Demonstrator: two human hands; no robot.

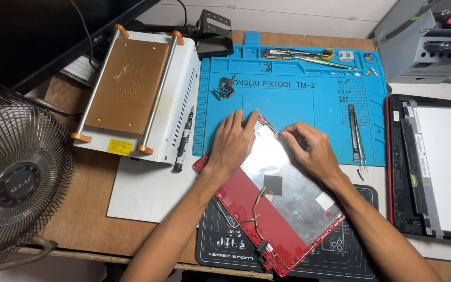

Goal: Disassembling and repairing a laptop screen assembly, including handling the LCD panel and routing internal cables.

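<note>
The red laptop lid (267,209), silver foil lining up, lies tilted across the blue mat (288,99) and black mat (340,256), its long axis running from the far corner under the hands toward the near right. Both hands meet at that far corner: the left hand (232,143) presses flat and unclenched on the edge, while the right hand (309,149) curls its grip on the rim. What its fingertips pinch is hidden, and the tweezers (356,136) lie just right.
</note>
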